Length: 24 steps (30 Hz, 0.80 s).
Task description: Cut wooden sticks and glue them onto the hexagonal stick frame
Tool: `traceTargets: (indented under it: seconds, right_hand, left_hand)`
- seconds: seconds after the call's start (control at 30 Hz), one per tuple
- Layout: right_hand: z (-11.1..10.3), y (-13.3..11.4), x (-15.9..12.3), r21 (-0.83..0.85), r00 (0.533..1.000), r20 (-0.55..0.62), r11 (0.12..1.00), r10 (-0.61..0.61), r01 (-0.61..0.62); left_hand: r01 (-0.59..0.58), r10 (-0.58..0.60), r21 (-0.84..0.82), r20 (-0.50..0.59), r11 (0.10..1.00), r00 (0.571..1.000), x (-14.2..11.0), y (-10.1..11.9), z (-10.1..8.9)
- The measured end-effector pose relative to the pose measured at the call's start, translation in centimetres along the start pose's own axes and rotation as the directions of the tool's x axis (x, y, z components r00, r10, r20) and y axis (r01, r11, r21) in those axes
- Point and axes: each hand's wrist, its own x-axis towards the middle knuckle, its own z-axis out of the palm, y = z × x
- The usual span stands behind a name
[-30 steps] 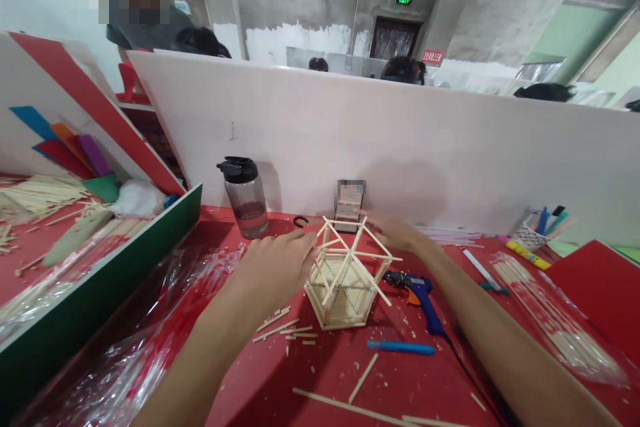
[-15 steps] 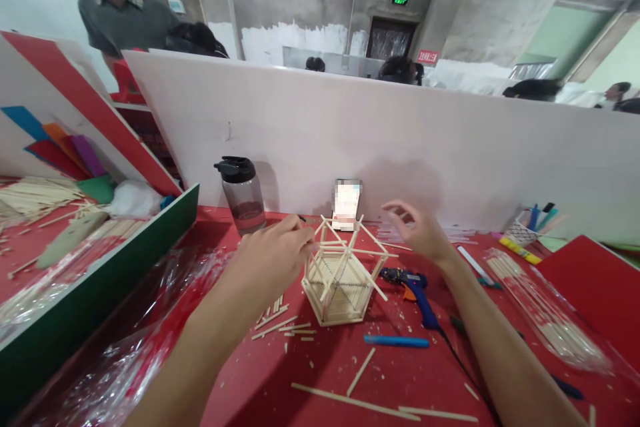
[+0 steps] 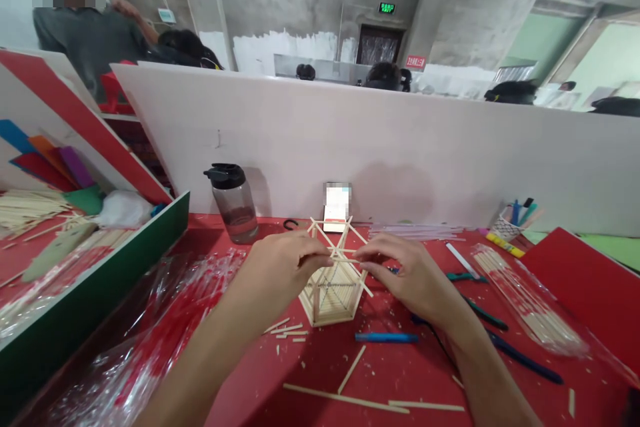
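Observation:
A six-sided frame of thin wooden sticks [image 3: 333, 312] stands on the red table, with sticks crossing like spokes over its top. Above its near side, my left hand [image 3: 287, 259] and my right hand [image 3: 407, 270] face each other, each with thumb and fingers pinched. A short wooden stick [image 3: 347, 260] spans the gap between the fingertips, one end in each hand. Whether it touches the frame's top I cannot tell. Behind my right hand, the blue glue gun is mostly hidden.
A water bottle [image 3: 234, 205] and a lit phone [image 3: 337, 207] stand by the white partition [image 3: 300, 127]. Near me lie a blue pen [image 3: 386, 338], loose sticks [image 3: 345, 398] and dark-blue-handled pliers [image 3: 527, 359]. Bagged sticks [image 3: 530, 300] lie right; a green board [image 3: 125, 260] edges the left.
My right hand has come down from beside the phone to the frame's top and met my left hand at the short stick. The phone screen has lit up. The view has shifted slightly.

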Motion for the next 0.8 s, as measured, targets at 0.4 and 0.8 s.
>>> traceTargets:
  seconds: [0.4, 0.8]
  right_hand:
    - [-0.8, 1.0, -0.5, 0.067, 0.996, -0.006, 0.994, 0.092, -0.091]
    - [-0.3, 0.0, -0.4, -0.134, 0.992, -0.040, 0.983, 0.119, -0.123]
  left_hand:
    - [0.074, -0.068, -0.082, 0.078, 0.994, 0.995, -0.2, -0.4, 0.9]
    - [0.088, -0.096, 0.087, 0.097, 0.992, 0.991, -0.3, 0.3, 0.5]
